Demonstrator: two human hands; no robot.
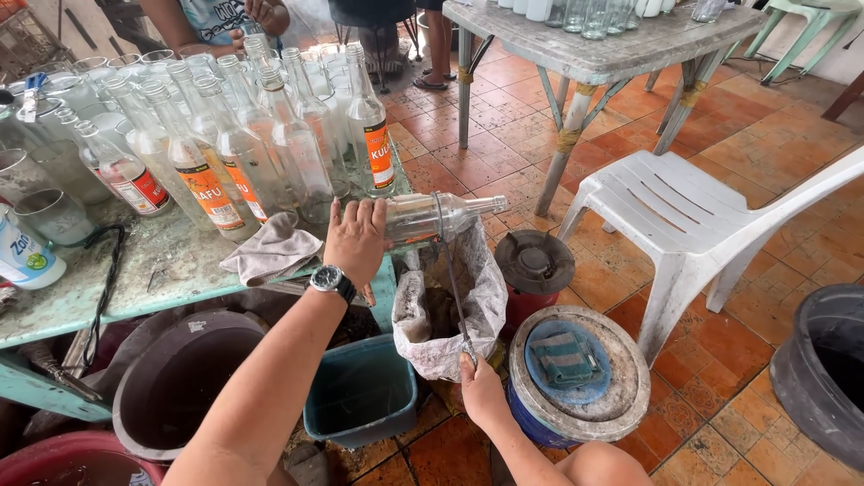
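My left hand (pixel 356 238), with a dark wristwatch on the wrist, grips a clear glass bottle (pixel 436 214) held sideways, neck pointing right, over a dirty white sack (pixel 450 310). A thin wire or cord (pixel 450 279) loops around the bottle near its shoulder and runs down to my right hand (pixel 477 382), which is closed on its lower end beside the sack. Several empty clear bottles (pixel 243 135), some with orange-and-white labels, stand crowded on the worn green table (pixel 171 270) just left of my left hand.
A grey rag (pixel 270 250) lies at the table's edge. Below are a teal bin (pixel 360 391), a dark tub (pixel 180 378), a blue bucket with a lid (pixel 576 378) and a small red stove (pixel 534 270). A white plastic chair (pixel 693 216) stands right. Another person's hands (pixel 256 18) are at the far side.
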